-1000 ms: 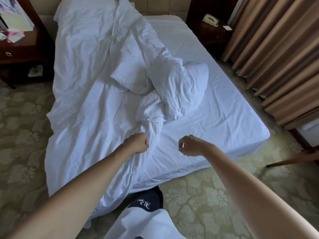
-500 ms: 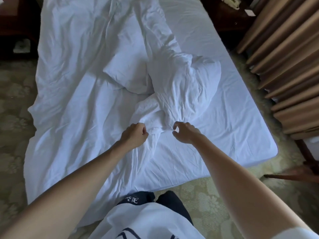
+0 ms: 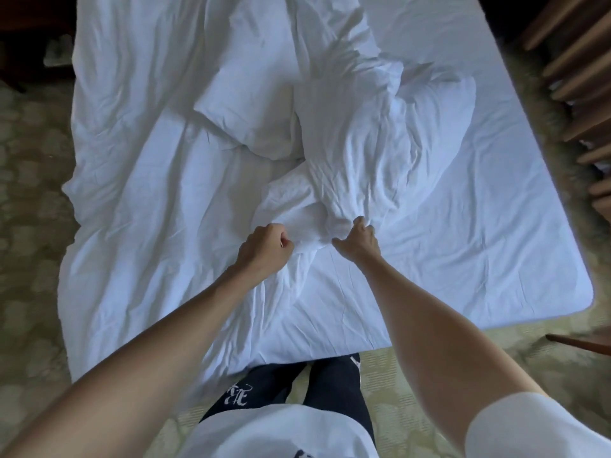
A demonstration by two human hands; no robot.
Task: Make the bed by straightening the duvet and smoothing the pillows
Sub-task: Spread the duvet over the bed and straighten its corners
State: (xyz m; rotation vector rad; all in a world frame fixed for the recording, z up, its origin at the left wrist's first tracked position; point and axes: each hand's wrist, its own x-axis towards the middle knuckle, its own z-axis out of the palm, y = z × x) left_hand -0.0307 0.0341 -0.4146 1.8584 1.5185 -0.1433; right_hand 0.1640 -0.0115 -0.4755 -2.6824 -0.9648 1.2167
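A white duvet (image 3: pixel 158 200) lies rumpled over the left half of the bed (image 3: pixel 479 246) and is bunched into a thick twisted fold (image 3: pixel 357 127) running down the middle. My left hand (image 3: pixel 264 251) grips the near end of that bunched fold with curled fingers. My right hand (image 3: pixel 357 238) pinches the same fold's edge just to the right, about a hand's width away. A white pillow (image 3: pixel 251 117) lies partly under the fold on its left. Another puffy mound (image 3: pixel 439 107) bulges on the fold's right side.
The fitted sheet is bare on the bed's right half. Patterned carpet (image 3: pixel 29 226) surrounds the bed. Brown curtains (image 3: pixel 582 77) hang at the right. A dark wooden chair leg (image 3: pixel 578 342) pokes in at the lower right. My legs (image 3: pixel 297 388) stand against the bed's foot.
I have leaned in over the bed. My right hand moved forward from empty air and took hold of the bunched duvet beside my left hand, which keeps its grip.
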